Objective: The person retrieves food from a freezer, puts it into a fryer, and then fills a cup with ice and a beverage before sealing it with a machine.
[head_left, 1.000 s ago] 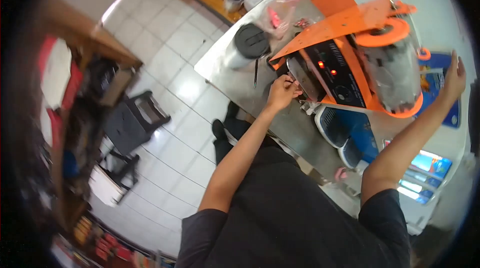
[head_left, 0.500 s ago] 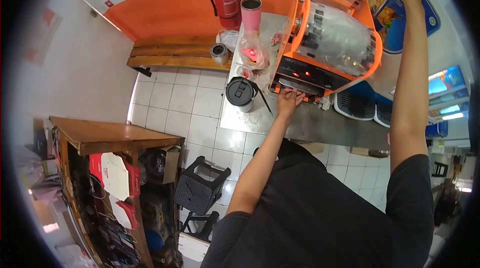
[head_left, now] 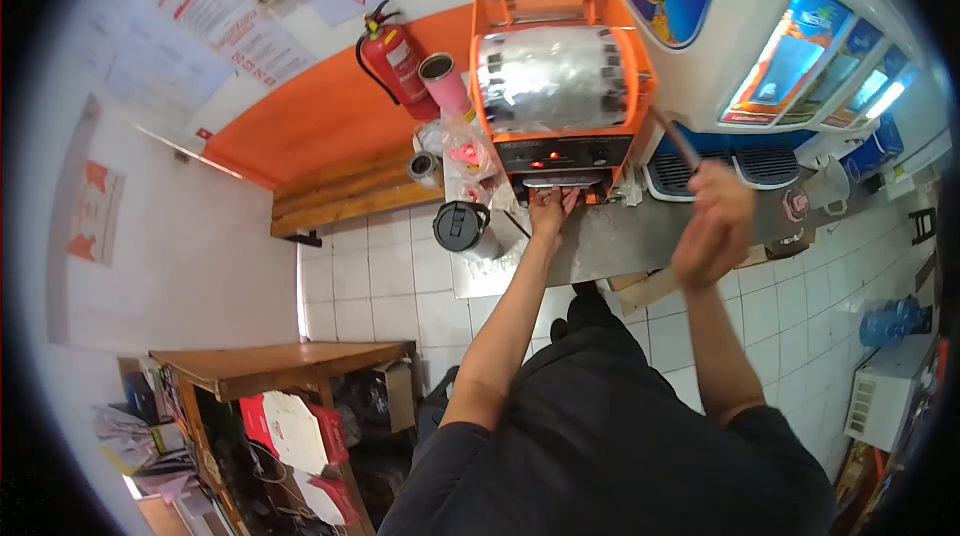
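An orange cup sealing machine (head_left: 560, 151) stands on the metal counter with a roll of clear film (head_left: 552, 81) in it and red lights lit on its front panel. My left hand (head_left: 550, 214) is at the machine's lower front, palm up, fingers curled against its metal tray (head_left: 562, 180). What lies inside the tray slot is hidden. Blurred by motion, my right hand (head_left: 715, 226) is closed on the machine's lever (head_left: 678, 141), at the right side. A tumbler with a black lid (head_left: 462, 226) stands left of my left hand, near a pink cup (head_left: 447, 91) and a plastic bag (head_left: 470, 154).
A drink dispenser (head_left: 770, 76) with drip trays (head_left: 690, 174) stands right of the machine. Behind are a fire extinguisher (head_left: 398, 66) and a wooden bench (head_left: 350, 198) holding a metal cup (head_left: 424, 170). A wooden shelf (head_left: 285, 361) stands at lower left.
My right hand has come down from high above the machine to beside the counter, bringing the lever down. My left hand stays at the tray. The camera view has shifted.
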Demonstrator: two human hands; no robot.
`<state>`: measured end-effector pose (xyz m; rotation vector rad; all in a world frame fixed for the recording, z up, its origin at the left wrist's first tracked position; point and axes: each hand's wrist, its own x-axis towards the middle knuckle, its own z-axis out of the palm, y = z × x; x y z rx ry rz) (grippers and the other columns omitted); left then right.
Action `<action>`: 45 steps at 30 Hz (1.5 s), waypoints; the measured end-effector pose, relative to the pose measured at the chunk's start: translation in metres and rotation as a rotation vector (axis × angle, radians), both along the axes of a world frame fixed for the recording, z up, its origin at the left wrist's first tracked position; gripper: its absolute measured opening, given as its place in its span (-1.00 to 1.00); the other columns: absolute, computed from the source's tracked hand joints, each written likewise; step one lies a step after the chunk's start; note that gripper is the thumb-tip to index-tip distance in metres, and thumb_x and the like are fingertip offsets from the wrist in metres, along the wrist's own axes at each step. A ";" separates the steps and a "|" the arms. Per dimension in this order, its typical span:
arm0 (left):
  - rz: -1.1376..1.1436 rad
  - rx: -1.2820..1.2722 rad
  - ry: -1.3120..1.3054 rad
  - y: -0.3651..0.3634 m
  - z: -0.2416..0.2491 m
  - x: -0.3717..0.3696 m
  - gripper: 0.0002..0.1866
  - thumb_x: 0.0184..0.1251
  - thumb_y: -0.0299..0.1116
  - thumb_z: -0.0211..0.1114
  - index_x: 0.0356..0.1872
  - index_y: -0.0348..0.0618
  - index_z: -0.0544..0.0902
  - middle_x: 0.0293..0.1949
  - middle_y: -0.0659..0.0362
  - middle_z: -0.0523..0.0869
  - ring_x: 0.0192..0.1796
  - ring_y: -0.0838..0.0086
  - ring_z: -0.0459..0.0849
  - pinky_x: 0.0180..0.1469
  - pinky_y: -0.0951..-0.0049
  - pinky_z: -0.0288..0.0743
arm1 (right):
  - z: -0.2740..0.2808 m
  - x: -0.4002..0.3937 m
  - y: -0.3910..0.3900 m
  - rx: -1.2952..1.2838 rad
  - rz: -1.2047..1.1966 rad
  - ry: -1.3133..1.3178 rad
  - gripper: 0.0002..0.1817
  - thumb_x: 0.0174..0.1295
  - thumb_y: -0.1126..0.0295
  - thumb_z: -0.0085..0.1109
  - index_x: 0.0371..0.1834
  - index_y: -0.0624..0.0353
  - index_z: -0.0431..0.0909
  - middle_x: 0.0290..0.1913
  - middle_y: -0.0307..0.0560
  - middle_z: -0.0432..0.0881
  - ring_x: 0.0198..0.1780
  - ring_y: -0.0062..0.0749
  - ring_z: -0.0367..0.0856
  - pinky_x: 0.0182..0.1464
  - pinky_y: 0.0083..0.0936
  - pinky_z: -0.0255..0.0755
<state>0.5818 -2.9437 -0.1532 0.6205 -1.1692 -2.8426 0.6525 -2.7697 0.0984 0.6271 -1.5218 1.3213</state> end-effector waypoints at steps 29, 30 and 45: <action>-1.035 -0.487 -0.634 -0.171 -0.179 0.354 -0.45 0.42 -0.06 0.12 0.28 -0.21 0.35 -0.02 0.09 0.68 -0.05 0.42 0.65 -0.04 0.40 0.52 | -0.035 0.030 0.019 0.153 0.062 -0.042 -0.92 0.12 0.51 0.19 -0.35 0.22 0.49 -0.21 -0.02 0.52 -0.01 -0.11 0.55 0.22 -0.05 0.37; -1.049 -0.510 -0.642 -0.164 -0.177 0.367 -0.45 0.42 -0.07 0.12 0.28 -0.21 0.35 -0.02 0.09 0.68 -0.05 0.42 0.65 -0.04 0.40 0.52 | -0.035 0.031 0.020 0.159 0.057 -0.044 -0.92 0.12 0.51 0.19 -0.35 0.22 0.49 -0.21 -0.02 0.52 -0.01 -0.11 0.55 0.22 -0.05 0.37; -0.998 -0.667 -0.517 -0.136 -0.118 0.388 -0.44 0.42 -0.12 0.13 0.32 -0.20 0.31 0.01 0.09 0.66 -0.02 0.42 0.64 0.00 0.41 0.51 | 0.006 -0.017 0.016 0.200 0.002 0.099 -0.89 0.23 0.47 0.01 -0.24 0.26 0.47 -0.13 0.10 0.50 -0.10 -0.14 0.50 0.02 -0.20 0.40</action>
